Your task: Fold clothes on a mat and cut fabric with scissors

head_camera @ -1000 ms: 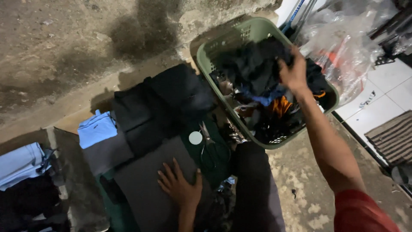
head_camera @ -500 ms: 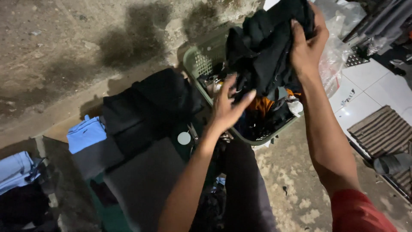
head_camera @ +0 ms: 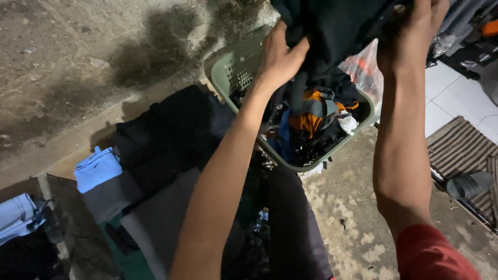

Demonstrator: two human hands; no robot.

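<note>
Both hands, left and right, grip a dark garment above the basket, which is full; folded clothes lie left.

Below your raised hands the rough concrete floor carries a green laundry basket full of mixed clothes. Down and left of your left hand lie dark folded clothes, a light blue folded piece and a grey one. Under your right hand, white tiles and a striped mat.
</note>
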